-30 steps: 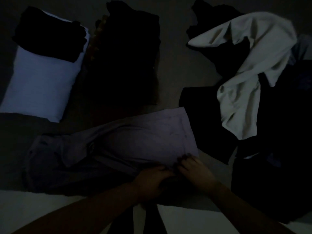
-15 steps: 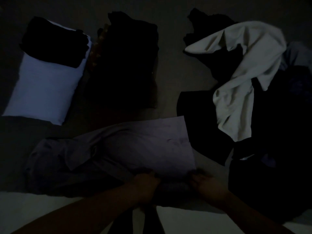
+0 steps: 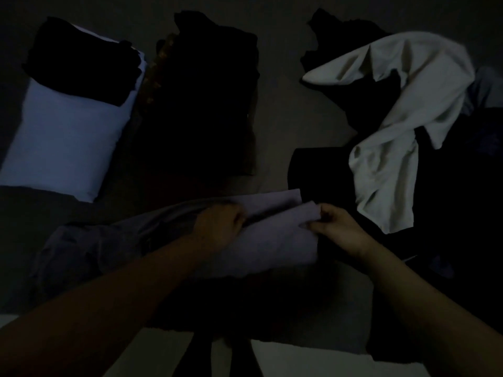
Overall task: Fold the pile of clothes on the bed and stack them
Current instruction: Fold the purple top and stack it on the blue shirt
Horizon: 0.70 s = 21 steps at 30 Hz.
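Observation:
A greyish-purple garment (image 3: 272, 240) lies across the near part of the bed, its right end folded back over itself. My left hand (image 3: 220, 221) grips the folded edge near its middle. My right hand (image 3: 337, 224) pinches the right corner of the same fold. A pile of unfolded clothes sits at the right: a white shirt (image 3: 402, 126) draped over dark garments (image 3: 462, 213). A folded black garment (image 3: 81, 61) rests on the far end of a pale blue folded piece (image 3: 62, 148) at the left. The scene is very dim.
A dark folded stack (image 3: 201, 104) lies at the centre back, next to the pale blue piece. The grey bed sheet (image 3: 280, 118) shows between the stack and the pile. The bed's near edge and pale floor (image 3: 299, 360) run along the bottom.
Both hands lifted the near edge of the purple garment and carried it away from me, folding it over. The hands moved apart, from the near edge to the garment's far side.

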Each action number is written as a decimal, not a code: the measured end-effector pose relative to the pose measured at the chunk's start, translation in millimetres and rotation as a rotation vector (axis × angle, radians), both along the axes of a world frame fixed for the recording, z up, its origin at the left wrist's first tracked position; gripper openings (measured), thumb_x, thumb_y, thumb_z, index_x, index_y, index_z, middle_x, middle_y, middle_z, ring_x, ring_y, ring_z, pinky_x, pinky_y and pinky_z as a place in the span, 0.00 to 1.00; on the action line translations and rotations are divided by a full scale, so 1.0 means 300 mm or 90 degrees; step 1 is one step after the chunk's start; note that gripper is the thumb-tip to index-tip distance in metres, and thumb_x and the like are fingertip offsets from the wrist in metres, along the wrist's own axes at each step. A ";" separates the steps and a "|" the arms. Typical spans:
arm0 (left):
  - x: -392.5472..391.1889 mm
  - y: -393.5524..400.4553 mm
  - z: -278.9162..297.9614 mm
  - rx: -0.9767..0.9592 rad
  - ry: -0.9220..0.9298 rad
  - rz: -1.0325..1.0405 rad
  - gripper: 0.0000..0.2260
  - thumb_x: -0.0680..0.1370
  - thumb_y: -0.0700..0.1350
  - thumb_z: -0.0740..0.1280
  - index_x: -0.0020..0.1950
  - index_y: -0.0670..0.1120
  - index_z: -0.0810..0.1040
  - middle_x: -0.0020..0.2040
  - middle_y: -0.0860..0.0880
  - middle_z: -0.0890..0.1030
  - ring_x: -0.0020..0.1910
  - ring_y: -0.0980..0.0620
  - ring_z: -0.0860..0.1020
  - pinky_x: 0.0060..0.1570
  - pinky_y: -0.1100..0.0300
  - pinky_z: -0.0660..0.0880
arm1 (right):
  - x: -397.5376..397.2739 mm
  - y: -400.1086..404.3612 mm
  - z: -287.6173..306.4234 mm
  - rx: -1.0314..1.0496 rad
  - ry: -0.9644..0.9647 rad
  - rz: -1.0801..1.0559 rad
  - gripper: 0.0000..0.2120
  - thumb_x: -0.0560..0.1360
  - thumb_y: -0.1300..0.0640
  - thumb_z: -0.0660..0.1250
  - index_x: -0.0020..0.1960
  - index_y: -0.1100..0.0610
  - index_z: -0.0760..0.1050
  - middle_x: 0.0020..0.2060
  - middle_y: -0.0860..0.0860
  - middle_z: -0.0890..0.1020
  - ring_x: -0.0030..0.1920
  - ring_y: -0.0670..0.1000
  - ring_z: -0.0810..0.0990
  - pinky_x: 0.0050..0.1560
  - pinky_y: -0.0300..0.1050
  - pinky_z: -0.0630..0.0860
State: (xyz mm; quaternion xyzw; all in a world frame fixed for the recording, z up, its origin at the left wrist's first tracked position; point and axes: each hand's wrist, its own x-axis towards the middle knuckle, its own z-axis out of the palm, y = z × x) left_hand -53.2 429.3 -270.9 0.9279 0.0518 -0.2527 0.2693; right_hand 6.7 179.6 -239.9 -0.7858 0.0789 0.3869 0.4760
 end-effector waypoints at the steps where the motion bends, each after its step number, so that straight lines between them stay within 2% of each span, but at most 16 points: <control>1: 0.025 -0.002 -0.011 0.057 -0.020 0.000 0.14 0.81 0.50 0.57 0.59 0.47 0.77 0.59 0.45 0.79 0.56 0.45 0.77 0.53 0.57 0.68 | 0.019 0.018 -0.031 -0.033 -0.005 -0.016 0.08 0.72 0.65 0.70 0.50 0.64 0.77 0.44 0.56 0.82 0.46 0.52 0.80 0.47 0.44 0.76; 3: 0.065 -0.015 -0.033 0.103 -0.041 -0.012 0.14 0.81 0.50 0.56 0.61 0.47 0.76 0.62 0.46 0.76 0.57 0.45 0.76 0.51 0.58 0.68 | 0.039 0.043 -0.095 -0.093 0.005 -0.027 0.10 0.71 0.63 0.72 0.50 0.66 0.78 0.46 0.57 0.82 0.48 0.54 0.80 0.49 0.43 0.76; 5: 0.093 -0.026 -0.060 0.064 -0.022 -0.028 0.15 0.82 0.49 0.56 0.62 0.46 0.76 0.63 0.46 0.75 0.58 0.47 0.76 0.51 0.60 0.67 | 0.046 0.063 -0.129 -0.106 0.034 -0.042 0.13 0.71 0.59 0.73 0.50 0.66 0.80 0.47 0.55 0.83 0.48 0.52 0.80 0.46 0.36 0.76; 8: 0.113 -0.040 -0.098 0.032 0.026 -0.051 0.15 0.82 0.49 0.57 0.60 0.44 0.78 0.61 0.45 0.76 0.57 0.46 0.76 0.51 0.60 0.69 | 0.047 0.076 -0.150 -0.111 0.014 -0.092 0.17 0.70 0.51 0.74 0.46 0.66 0.81 0.44 0.57 0.84 0.45 0.53 0.82 0.50 0.45 0.77; 9: 0.119 -0.045 -0.102 0.046 0.033 -0.066 0.15 0.81 0.49 0.57 0.60 0.45 0.78 0.60 0.45 0.76 0.56 0.45 0.76 0.51 0.59 0.71 | 0.048 0.081 -0.146 -0.111 -0.016 -0.097 0.15 0.70 0.53 0.73 0.45 0.66 0.80 0.42 0.58 0.84 0.43 0.52 0.81 0.50 0.46 0.76; 11: 0.130 -0.055 -0.101 0.082 0.023 -0.089 0.15 0.81 0.50 0.56 0.60 0.47 0.78 0.60 0.45 0.77 0.55 0.44 0.77 0.49 0.57 0.71 | 0.048 0.088 -0.135 -0.086 -0.054 -0.094 0.04 0.72 0.62 0.71 0.44 0.63 0.80 0.41 0.56 0.82 0.42 0.50 0.79 0.49 0.45 0.75; 12: 0.136 -0.059 -0.097 0.088 0.009 -0.098 0.15 0.81 0.50 0.56 0.60 0.48 0.78 0.59 0.45 0.77 0.55 0.44 0.77 0.47 0.58 0.71 | 0.045 0.090 -0.132 -0.072 -0.065 -0.082 0.04 0.73 0.68 0.68 0.43 0.61 0.79 0.40 0.54 0.82 0.41 0.47 0.79 0.49 0.42 0.75; 14: 0.146 -0.064 -0.083 0.074 0.008 -0.108 0.16 0.82 0.52 0.55 0.62 0.50 0.77 0.60 0.46 0.76 0.56 0.44 0.76 0.46 0.59 0.68 | 0.035 0.092 -0.119 -0.053 -0.081 -0.046 0.17 0.71 0.76 0.61 0.37 0.57 0.78 0.37 0.50 0.81 0.37 0.38 0.78 0.46 0.31 0.73; 15: 0.151 -0.064 -0.075 0.059 0.019 -0.113 0.16 0.81 0.52 0.55 0.63 0.50 0.77 0.62 0.46 0.76 0.57 0.44 0.76 0.47 0.59 0.68 | 0.029 0.091 -0.114 -0.050 -0.083 -0.039 0.20 0.71 0.78 0.59 0.35 0.56 0.77 0.37 0.48 0.81 0.36 0.35 0.78 0.44 0.27 0.72; 17: 0.164 -0.058 -0.067 0.044 0.021 -0.137 0.14 0.80 0.50 0.58 0.63 0.51 0.76 0.64 0.47 0.75 0.59 0.45 0.76 0.50 0.58 0.70 | 0.029 0.087 -0.111 -0.045 -0.086 -0.071 0.19 0.71 0.76 0.59 0.35 0.54 0.78 0.38 0.47 0.81 0.35 0.34 0.78 0.43 0.26 0.73; 21: 0.185 -0.043 -0.072 0.091 -0.002 -0.160 0.13 0.80 0.50 0.58 0.58 0.50 0.79 0.58 0.48 0.79 0.54 0.47 0.78 0.44 0.61 0.70 | 0.063 0.075 -0.110 -0.004 -0.045 -0.222 0.10 0.74 0.69 0.65 0.42 0.56 0.81 0.40 0.51 0.83 0.38 0.44 0.81 0.41 0.35 0.76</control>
